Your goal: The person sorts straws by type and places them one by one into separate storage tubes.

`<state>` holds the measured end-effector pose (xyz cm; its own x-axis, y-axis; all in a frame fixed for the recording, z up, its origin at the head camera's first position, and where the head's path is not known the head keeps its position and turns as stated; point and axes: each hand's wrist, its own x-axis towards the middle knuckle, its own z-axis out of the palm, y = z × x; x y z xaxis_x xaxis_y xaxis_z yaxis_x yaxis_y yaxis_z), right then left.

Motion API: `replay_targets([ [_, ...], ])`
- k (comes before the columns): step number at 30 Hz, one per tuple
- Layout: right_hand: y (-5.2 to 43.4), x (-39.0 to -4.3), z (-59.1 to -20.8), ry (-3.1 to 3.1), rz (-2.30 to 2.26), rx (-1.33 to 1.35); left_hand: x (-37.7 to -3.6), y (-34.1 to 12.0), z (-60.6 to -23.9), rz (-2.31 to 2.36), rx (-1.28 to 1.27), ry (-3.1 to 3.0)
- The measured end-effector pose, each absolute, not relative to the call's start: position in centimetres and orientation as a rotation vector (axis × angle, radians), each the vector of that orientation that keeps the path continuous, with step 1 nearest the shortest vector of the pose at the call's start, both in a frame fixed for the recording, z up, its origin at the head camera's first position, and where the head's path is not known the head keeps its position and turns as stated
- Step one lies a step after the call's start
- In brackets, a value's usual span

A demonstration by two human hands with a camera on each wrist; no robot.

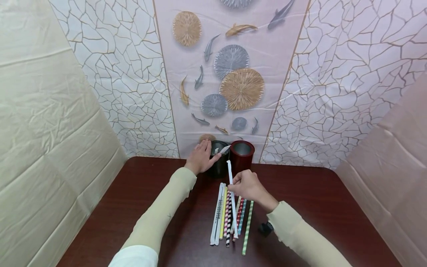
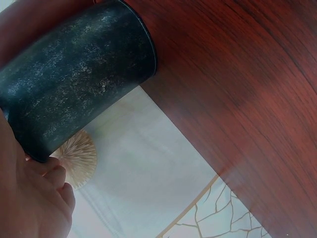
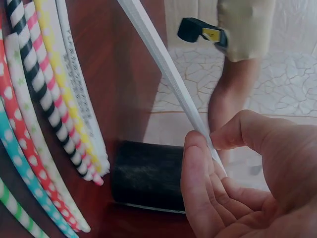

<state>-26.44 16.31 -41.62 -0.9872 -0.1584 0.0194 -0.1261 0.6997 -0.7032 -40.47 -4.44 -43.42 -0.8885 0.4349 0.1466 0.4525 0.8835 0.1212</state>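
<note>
At the back of the table stands a black cup with the wrapped ends of white straws showing at its mouth. My left hand holds it by the rim from the left, its thumb across the near side; in the left wrist view, the fingers curl at the rim. Between thumb and fingertips, my right hand pinches a white paper-wrapped straw, which slants over the row of straws. That row has striped and dotted paper straws, a yellow straw and printed wrapped straws.
A dark red cup stands close on the black cup's right. A green striped straw lies at the row's right end. Patterned cloth hangs directly behind the cups, with beige cloth along the sides.
</note>
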Motion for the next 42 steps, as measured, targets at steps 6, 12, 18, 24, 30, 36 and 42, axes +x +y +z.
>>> replay_targets([
  [6,17.3,-26.4,-38.8,2.951,-1.151,-0.295,-40.6,-4.4,-43.5,-0.218,-0.686,-2.959],
  [12,18.1,-26.3,-35.5,3.064,-1.139,-0.386,-40.6,-4.4,-43.5,-0.209,-0.680,-2.967],
  [18,18.1,-26.8,-32.4,3.193,-1.191,-0.489,-40.8,-4.5,-43.6,-0.212,-0.675,-2.977],
  [24,17.7,-27.4,-29.8,3.340,-1.237,-0.624,-40.6,-4.4,-43.6,-0.221,-0.671,-2.971],
  [30,17.0,-28.2,-27.9,3.391,-1.343,-0.705,-40.5,-4.5,-43.4,-0.211,-0.669,-2.975],
  [36,16.1,-29.4,-26.3,3.512,-1.485,-0.771,-40.6,-4.6,-43.3,-0.199,-0.692,-2.979],
  [42,15.0,-30.9,-25.7,3.486,-1.752,-0.844,-40.6,-4.6,-43.3,-0.192,-0.693,-2.979],
])
